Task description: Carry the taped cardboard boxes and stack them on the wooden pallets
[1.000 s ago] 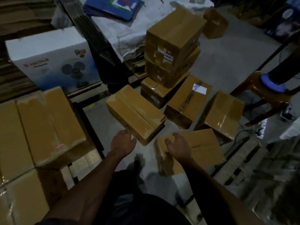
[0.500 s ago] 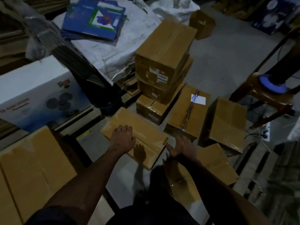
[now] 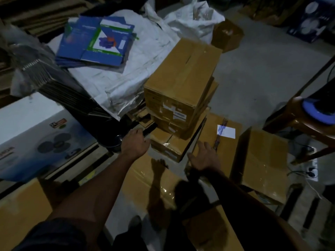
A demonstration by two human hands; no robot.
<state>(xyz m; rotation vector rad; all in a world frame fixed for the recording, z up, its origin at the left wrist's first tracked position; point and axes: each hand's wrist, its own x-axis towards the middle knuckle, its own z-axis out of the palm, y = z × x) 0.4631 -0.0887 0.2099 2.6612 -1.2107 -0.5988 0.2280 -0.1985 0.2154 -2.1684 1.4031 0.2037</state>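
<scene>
Left hand: (image 3: 135,142) arm stretched forward from the lower left, palm down, fingers spread and empty, just beside the near left corner of the bottom box (image 3: 167,144) of the stack; whether it touches the box cannot be told.
Right hand: (image 3: 204,157) arm stretched forward from the lower right, palm down, fingers fanned apart and holding nothing, over the near edge of the labelled box (image 3: 223,140).
Stack: (image 3: 181,91) three taped cardboard boxes piled up straight ahead on the floor, the top one turned a little askew, white stickers on its near face.
Labelled box: lies flat on the floor just right of the stack, with a white label on top.
Right box: (image 3: 261,163) taped, tilted, just right of the labelled box.
Near box: (image 3: 145,182) flat under both forearms, glossy tape across it, the hands' shadows falling on it.
Small box: (image 3: 226,36) well behind the stack, beside white sacks (image 3: 192,24).
Floor: (image 3: 257,73) bare grey concrete, dimly lit.
Left side: a white fan carton (image 3: 36,134) on wooden slats; brown boxes at the lower left edge.
Behind: white sheeting (image 3: 126,73) with flattened blue cartons (image 3: 96,40) on it, and a dark bundle of flat card (image 3: 59,87).
Right side: a brown chair (image 3: 297,122) with a blue disc (image 3: 315,113) on its seat; cables and a socket strip (image 3: 311,171) on the floor.
</scene>
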